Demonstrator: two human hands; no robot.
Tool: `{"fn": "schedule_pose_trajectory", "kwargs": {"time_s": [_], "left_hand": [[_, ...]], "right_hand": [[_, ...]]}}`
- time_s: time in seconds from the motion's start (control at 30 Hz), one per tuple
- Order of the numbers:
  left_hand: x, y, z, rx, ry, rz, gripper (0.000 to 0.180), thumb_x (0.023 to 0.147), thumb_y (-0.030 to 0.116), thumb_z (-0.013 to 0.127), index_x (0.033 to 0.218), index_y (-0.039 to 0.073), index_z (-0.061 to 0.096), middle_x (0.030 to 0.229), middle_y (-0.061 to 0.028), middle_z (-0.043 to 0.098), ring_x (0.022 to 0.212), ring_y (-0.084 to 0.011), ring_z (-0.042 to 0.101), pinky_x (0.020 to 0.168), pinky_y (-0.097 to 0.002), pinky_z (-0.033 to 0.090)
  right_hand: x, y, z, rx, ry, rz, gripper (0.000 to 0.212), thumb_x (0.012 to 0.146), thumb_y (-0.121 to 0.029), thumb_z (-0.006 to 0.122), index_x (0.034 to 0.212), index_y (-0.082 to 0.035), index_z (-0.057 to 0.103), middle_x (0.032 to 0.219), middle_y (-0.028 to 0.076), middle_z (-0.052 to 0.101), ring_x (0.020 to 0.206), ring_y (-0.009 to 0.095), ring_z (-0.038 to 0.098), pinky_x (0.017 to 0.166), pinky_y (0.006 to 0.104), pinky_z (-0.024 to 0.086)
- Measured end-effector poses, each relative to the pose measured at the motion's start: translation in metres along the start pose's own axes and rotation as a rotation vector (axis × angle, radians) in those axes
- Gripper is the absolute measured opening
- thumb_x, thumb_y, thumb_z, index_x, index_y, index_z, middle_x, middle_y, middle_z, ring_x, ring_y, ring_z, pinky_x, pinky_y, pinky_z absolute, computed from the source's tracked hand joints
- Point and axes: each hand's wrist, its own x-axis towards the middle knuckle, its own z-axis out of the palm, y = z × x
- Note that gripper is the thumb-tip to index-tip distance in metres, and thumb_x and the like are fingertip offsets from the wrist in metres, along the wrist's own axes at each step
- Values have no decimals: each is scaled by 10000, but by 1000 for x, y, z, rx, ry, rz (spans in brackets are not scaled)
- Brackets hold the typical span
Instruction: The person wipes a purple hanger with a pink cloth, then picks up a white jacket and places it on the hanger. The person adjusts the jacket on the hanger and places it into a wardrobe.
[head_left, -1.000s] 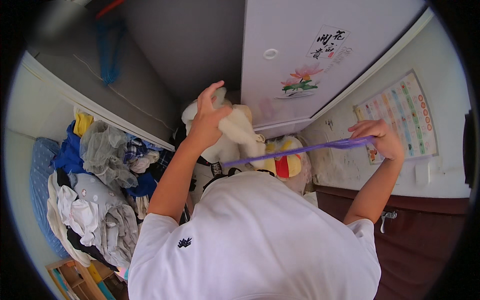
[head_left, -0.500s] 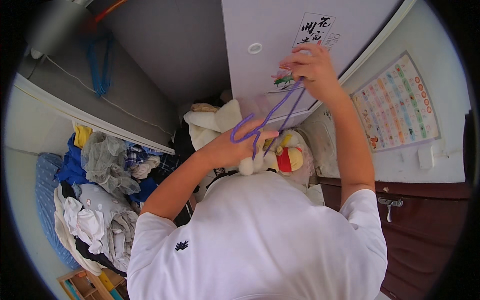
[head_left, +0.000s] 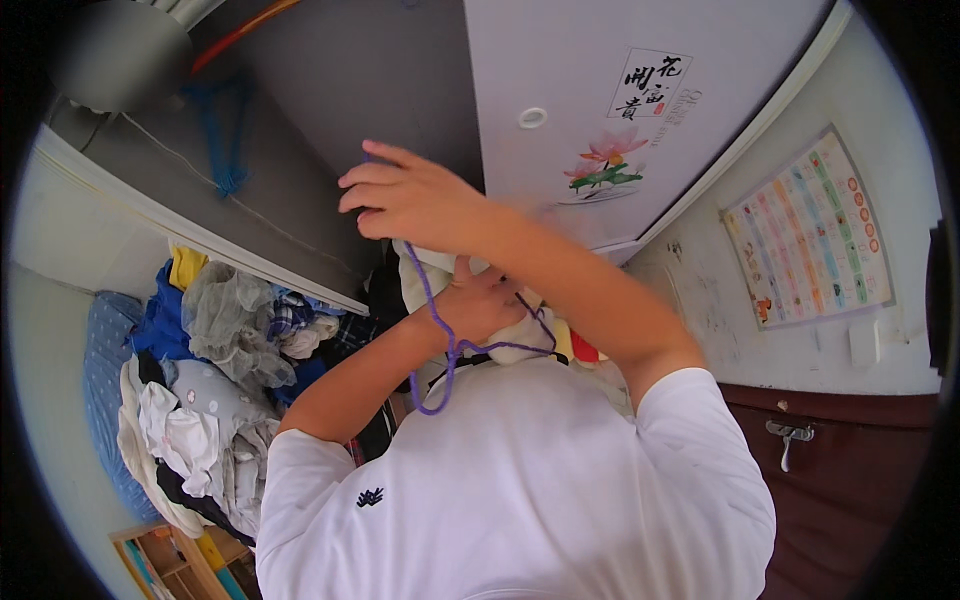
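A purple cord [head_left: 431, 300] hangs in loops between my two hands. My right hand [head_left: 405, 200] is raised across my body to the left, in front of the wardrobe's dark opening, its fingers closed on the cord. Lower down, my left hand [head_left: 482, 308] is curled, with the cord coming out by its fingers and hanging past its wrist. My right forearm partly covers those fingers. A white plush toy [head_left: 512, 338] lies just under my left hand, mostly hidden. Beside it, a red and yellow plush toy [head_left: 582, 348] shows behind my right arm.
The white wardrobe door [head_left: 560, 60] with a flower print stands ahead. Blue hangers [head_left: 228, 140] hang inside at left. Heaped clothes [head_left: 225, 400] lie left, above a wooden compartment box [head_left: 185, 565]. At right are a wall chart [head_left: 810, 230] and a dark red cabinet [head_left: 850, 490] with a latch.
My right hand has swung from the upper right, near the door's print, across to the left with the cord. The loops now hang lower, beside my left wrist. The view has shifted slightly.
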Motion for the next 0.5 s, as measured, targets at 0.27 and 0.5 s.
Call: {"fn": "schedule_pose_trajectory", "kwargs": {"time_s": [0.27, 0.5], "left_hand": [[-21, -25, -8, -7, 45, -315, 201, 811, 186, 656, 989, 243, 732, 1169, 26, 627, 1105, -239, 541, 836, -517, 375], [-25, -50, -34, -132, 132, -457, 392, 726, -17, 647, 1088, 132, 660, 1163, -27, 615, 1142, -296, 527, 875, -425, 398]], "right_hand": [[-91, -37, -37, 609, -43, 956, 864, 804, -220, 814, 1557, -120, 402, 1571, 216, 410, 1445, 363, 424, 1188, 447, 349], [-134, -82, -44, 475, -470, 1139, 822, 806, -229, 835, 1490, -60, 413, 1401, 190, 543, 1267, 381, 561, 1012, 421, 488]]}}
